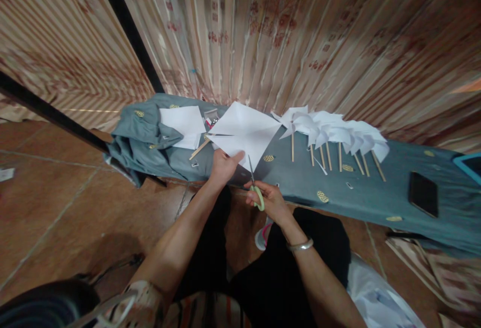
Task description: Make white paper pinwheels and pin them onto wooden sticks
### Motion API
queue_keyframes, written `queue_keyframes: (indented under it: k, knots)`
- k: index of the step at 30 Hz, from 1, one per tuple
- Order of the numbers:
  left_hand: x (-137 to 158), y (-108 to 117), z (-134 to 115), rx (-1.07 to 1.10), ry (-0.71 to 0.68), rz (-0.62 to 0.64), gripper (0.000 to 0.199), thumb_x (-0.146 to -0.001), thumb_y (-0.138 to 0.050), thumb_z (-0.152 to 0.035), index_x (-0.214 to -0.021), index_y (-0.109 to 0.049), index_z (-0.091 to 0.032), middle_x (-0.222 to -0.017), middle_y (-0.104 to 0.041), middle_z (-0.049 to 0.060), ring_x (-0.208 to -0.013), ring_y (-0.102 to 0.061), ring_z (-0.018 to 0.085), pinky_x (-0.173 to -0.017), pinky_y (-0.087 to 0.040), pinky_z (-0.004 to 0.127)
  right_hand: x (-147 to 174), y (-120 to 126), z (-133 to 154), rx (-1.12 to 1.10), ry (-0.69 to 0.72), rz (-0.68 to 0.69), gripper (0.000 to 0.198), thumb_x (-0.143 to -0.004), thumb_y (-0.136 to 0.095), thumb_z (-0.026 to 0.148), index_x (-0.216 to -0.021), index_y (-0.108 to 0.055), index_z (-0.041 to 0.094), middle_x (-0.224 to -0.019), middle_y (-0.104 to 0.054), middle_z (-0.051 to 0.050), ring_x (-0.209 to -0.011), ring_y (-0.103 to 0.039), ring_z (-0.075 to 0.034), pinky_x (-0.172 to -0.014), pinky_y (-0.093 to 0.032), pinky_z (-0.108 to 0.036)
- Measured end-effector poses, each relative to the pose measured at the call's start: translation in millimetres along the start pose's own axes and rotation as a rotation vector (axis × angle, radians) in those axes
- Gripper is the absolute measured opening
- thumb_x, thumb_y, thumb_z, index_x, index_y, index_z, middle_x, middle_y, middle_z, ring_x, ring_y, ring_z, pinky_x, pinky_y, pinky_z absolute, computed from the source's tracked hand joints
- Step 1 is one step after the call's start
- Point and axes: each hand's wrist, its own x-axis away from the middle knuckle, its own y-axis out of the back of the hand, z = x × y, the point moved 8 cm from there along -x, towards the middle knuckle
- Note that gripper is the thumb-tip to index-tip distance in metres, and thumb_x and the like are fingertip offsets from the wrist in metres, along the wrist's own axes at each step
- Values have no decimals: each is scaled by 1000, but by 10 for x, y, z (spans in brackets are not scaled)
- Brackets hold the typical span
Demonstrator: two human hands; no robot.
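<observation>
My left hand [224,166] grips the lower edge of a white paper square [248,126], thumb on top. The square is turned cornerwise, and a slit runs in from its left corner. In my right hand [271,200] is a pair of scissors [257,193] with pale green handles. The blades point up and away from me, at the paper's near corner. Right of the sheet, several white paper pinwheels [330,128] on wooden sticks lie in an overlapping row. A loose wooden stick [199,149] lies left of my left hand.
More white paper sheets [184,123] lie at the left on the grey-green cloth [300,187], near small items [212,118] in a container. A dark phone [423,194] and a blue-edged object [469,163] are at the right. A curtain [244,27] hangs behind; a black post [128,29] stands left.
</observation>
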Motion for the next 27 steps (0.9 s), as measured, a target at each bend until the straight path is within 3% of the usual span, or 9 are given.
queue_keyframes:
  k: [12, 27]
  knots:
    - [114, -40, 34, -6, 3, 66, 24, -53, -76, -31, -68, -70, -14, -73, -72, 5, -70, -64, 20, -70, -52, 31, -4, 38, -23, 36, 31, -5, 40, -68, -77, 50, -93, -69, 20, -64, -67, 0, -58, -58, -13, -56, -47, -26]
    - [135, -47, 45, 6, 33, 84, 25, -52, -77, -31, -67, -69, -14, -71, -70, 4, -65, -62, 18, -68, -50, 30, -16, 39, -35, -28, -31, -40, 42, -59, -83, 48, -87, -69, 19, -60, -66, 2, -56, -59, -12, -56, -48, -25]
